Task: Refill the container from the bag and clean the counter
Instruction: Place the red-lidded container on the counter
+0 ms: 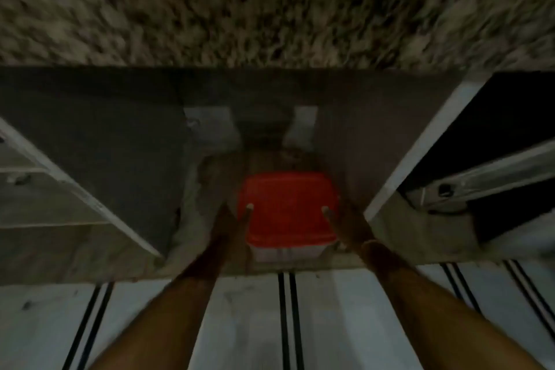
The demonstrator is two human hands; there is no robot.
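Two hands flank a red-lidded container in the open cabinet at 12 o'clock: left hand at its 9 o'clock side, right hand at 3 o'clock, fingers extended; actual grip unclear through blur. Speckled desk lies beyond.

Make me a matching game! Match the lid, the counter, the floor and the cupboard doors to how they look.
Things:
1. lid
2. counter
3. floor
4. cupboard doors

Looks:
A. speckled brown stone
B. swung open
C. red
D. pale with dark stripes

Pairs: 1-C, 2-A, 3-D, 4-B

The left hand and right hand reach either side of the lid.
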